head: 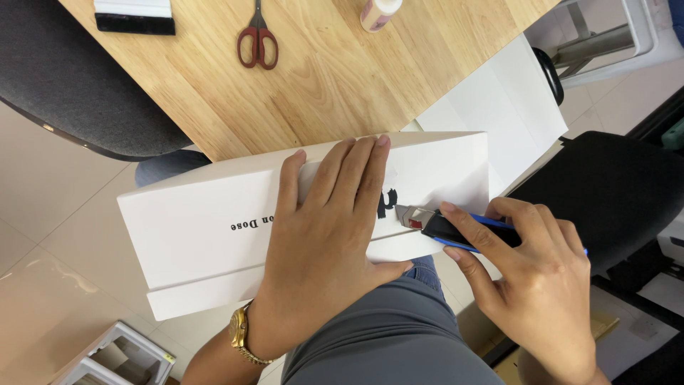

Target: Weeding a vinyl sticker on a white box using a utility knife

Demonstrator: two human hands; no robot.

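Observation:
A long white box [199,228] with small black print lies across my lap, against the edge of the wooden table [335,78]. My left hand [328,242] lies flat on top of the box with fingers spread, pressing it down; a gold watch is on that wrist. My right hand [534,278] grips a blue and black utility knife [445,229], whose blade tip touches the box top just right of my left fingers.
Red-handled scissors [258,41], a tape roll [377,13] and a black and white squeegee [135,16] lie on the table. A dark grey chair [64,78] is at the left, a black chair [613,192] at the right. White sheets [506,100] hang past the table edge.

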